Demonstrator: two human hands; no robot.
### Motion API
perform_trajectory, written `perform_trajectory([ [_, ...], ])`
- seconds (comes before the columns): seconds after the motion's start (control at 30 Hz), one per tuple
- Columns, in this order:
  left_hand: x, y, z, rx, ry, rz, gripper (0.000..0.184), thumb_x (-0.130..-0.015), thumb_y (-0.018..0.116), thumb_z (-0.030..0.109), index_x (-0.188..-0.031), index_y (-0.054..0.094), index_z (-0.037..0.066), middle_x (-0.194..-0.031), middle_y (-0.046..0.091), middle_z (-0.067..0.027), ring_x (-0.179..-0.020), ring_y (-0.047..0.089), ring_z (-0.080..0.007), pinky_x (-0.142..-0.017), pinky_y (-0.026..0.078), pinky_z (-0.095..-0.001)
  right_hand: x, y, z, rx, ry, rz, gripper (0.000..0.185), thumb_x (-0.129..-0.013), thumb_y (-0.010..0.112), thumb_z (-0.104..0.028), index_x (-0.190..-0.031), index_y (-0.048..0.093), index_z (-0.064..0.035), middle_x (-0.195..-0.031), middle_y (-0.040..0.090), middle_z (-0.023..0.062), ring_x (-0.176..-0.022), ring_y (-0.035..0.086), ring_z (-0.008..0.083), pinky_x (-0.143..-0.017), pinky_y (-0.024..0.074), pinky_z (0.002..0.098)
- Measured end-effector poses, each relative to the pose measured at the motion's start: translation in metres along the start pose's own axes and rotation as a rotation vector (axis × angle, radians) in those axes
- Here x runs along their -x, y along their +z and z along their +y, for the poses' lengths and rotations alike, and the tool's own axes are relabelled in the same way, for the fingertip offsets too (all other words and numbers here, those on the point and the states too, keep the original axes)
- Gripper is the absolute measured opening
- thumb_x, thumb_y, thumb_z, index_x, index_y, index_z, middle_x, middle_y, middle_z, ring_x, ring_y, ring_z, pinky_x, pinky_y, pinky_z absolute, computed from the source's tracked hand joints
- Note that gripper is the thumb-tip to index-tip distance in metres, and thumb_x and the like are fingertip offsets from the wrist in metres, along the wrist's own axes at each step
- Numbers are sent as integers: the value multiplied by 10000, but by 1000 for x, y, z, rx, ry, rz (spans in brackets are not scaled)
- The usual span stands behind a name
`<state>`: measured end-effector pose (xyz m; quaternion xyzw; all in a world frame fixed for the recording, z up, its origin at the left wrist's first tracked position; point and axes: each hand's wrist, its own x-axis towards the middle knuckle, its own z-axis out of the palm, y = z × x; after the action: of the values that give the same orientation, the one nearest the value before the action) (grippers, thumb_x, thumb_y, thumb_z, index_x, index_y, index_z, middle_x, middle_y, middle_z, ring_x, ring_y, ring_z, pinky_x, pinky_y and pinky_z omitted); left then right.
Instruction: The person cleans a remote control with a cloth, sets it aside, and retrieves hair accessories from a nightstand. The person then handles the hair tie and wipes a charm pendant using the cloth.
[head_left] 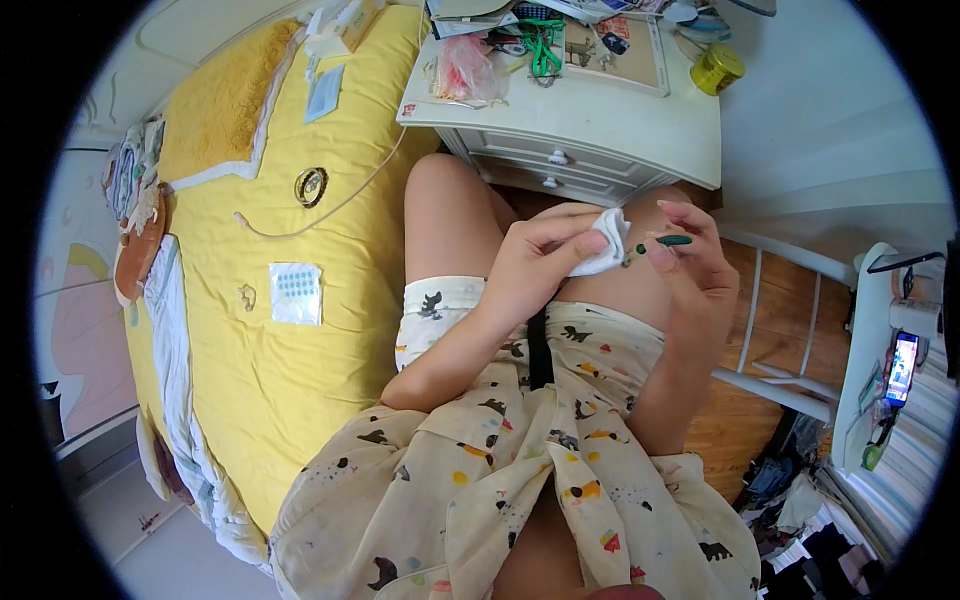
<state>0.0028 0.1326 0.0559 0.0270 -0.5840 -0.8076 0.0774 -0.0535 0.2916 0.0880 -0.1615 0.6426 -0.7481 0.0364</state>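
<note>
Above my lap, my left hand [550,248] is closed on a folded white cloth [603,250], pinched between thumb and fingers. Close by on the right, my right hand [698,268] grips a slim, dark green, shiny piece [674,240] between its thumb and fingers. A small dark green bead-like bit shows at the near end of that piece, in the gap beside the cloth. Whether the cloth touches it I cannot tell. The green piece's exact kind is unclear at this size.
On the yellow bed [225,375] lie bracelets [311,187], a white packet with blue dots [296,293], a small beaded loop [247,297] and a pale cable [325,227]. A cluttered white nightstand [600,125] stands ahead. A lit phone [901,368] rests at right.
</note>
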Motion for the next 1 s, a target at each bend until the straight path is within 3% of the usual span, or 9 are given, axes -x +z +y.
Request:
perform_trajectory([
  [0.17, -3, -1, -2, -66, 50, -159, 249, -861, 637, 102, -1089, 667, 7, -1066, 654, -106, -1063, 559, -183, -908, 431, -301, 1, 5, 5, 33, -7, -18, 187, -678, 736, 24, -852, 728, -45, -1151, 568, 91, -1076, 516, 194, -948, 374, 335],
  [0.2, -3, 1, -6, 17, 41, -156, 270, -859, 649, 133, -1097, 661, 5, -1041, 656, -90, -1003, 576, -163, -861, 448, -287, 1, 5, 7, 33, -7, -18, 188, -677, 737, 22, -852, 730, -48, -1156, 566, 89, -1075, 515, 195, -950, 374, 337],
  [0.3, -1, 1, -6, 187, -131, -195, 243, -863, 649, 112, -1078, 661, -2, -967, 664, -55, -888, 583, -109, -771, 459, -245, 1, 7, 1, 53, 13, -18, 181, -677, 740, 14, -844, 736, -54, -1141, 569, 84, -1081, 511, 193, -954, 376, 342],
  [0.4, 1, 1, -10, 370, -241, -250, 261, -871, 653, 135, -1096, 646, 3, -973, 662, -43, -862, 595, -92, -779, 462, -236, 0, 8, -3, 119, -26, -27, 178, -672, 743, 11, -836, 737, -56, -1125, 570, 83, -1082, 508, 196, -950, 381, 342],
  [0.5, 1, 5, -6, 448, -264, -259, 329, -838, 701, 208, -1100, 636, 20, -949, 665, -39, -863, 601, -81, -758, 471, -227, 0, 8, -1, 141, -61, -29, 175, -665, 747, 9, -827, 737, -55, -1110, 572, 87, -1082, 510, 205, -951, 384, 349],
  [0.6, 1, 1, -4, 413, -333, -265, 332, -824, 712, 164, -1107, 626, 13, -944, 667, -47, -845, 608, -80, -737, 478, -217, -2, 6, -3, 150, -79, -33, 184, -660, 749, 10, -831, 737, -56, -1105, 573, 90, -1088, 510, 211, -959, 380, 358],
  [1.0, 0, -1, -12, 242, -184, -172, 230, -906, 618, 204, -1016, 647, 4, -848, 655, -19, -733, 574, -54, -646, 457, -198, 3, 10, 4, 46, -25, 24, 142, -698, 734, 28, -826, 724, -34, -1093, 577, 95, -1044, 536, 192, -936, 390, 341],
])
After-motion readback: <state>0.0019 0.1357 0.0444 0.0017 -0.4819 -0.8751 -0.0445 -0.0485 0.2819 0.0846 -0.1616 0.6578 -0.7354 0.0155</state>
